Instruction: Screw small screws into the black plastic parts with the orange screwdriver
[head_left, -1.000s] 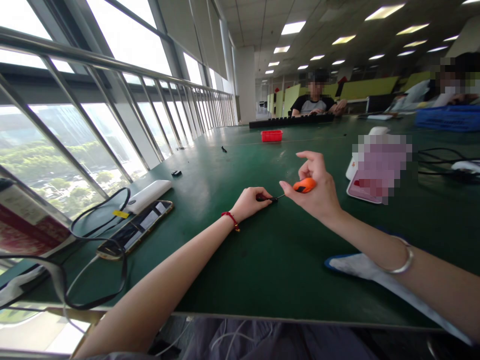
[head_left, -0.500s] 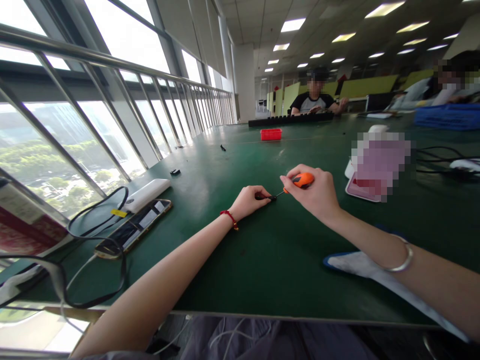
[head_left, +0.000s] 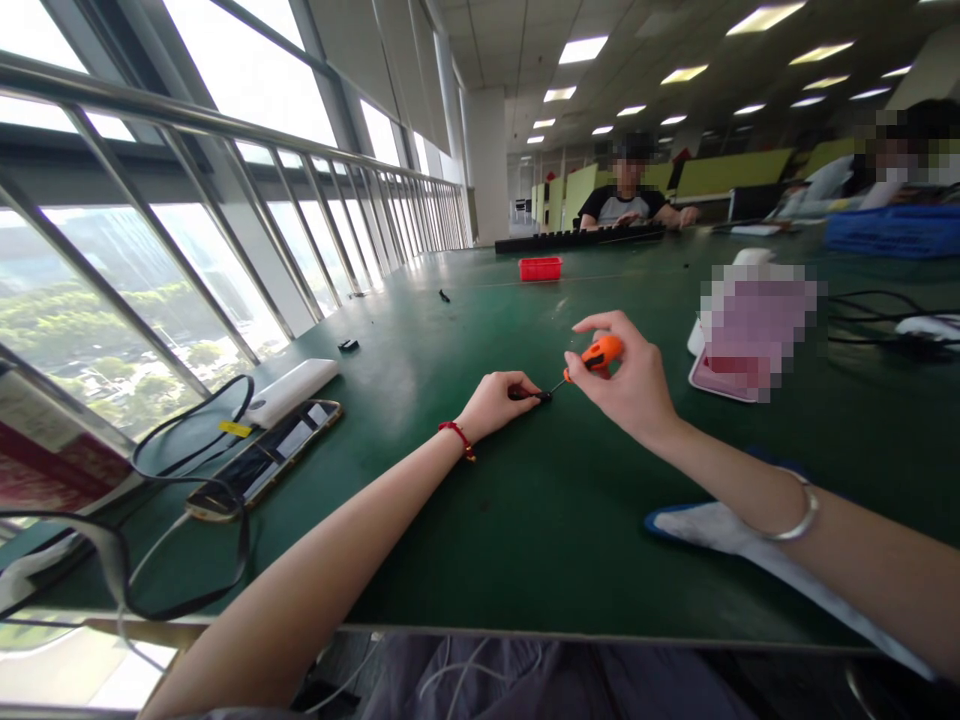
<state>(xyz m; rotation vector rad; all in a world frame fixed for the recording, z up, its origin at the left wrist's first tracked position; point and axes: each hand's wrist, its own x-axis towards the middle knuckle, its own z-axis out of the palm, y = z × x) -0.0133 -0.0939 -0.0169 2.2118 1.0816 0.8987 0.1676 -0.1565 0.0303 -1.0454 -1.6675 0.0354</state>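
Note:
My right hand (head_left: 628,385) holds an orange and black screwdriver (head_left: 604,352) by its handle, with the index finger lifted off it. Its thin shaft slants down to the left, and the tip meets a small black part (head_left: 544,396) on the table. My left hand (head_left: 499,405) pinches that part between thumb and fingers and rests on the tabletop. Most of the part is hidden by the fingers, so its kind cannot be made out.
The green table (head_left: 450,560) holds a phone (head_left: 266,460), a white power bank (head_left: 292,392) and cables at left. A red tray (head_left: 540,269) stands farther back. A pink-screened device (head_left: 757,335) is at right, a blue basket (head_left: 892,232) beyond. People sit across the table.
My right index finger has lifted and straightened away from the screwdriver handle, which has shifted slightly. My left hand stays in place on the black part.

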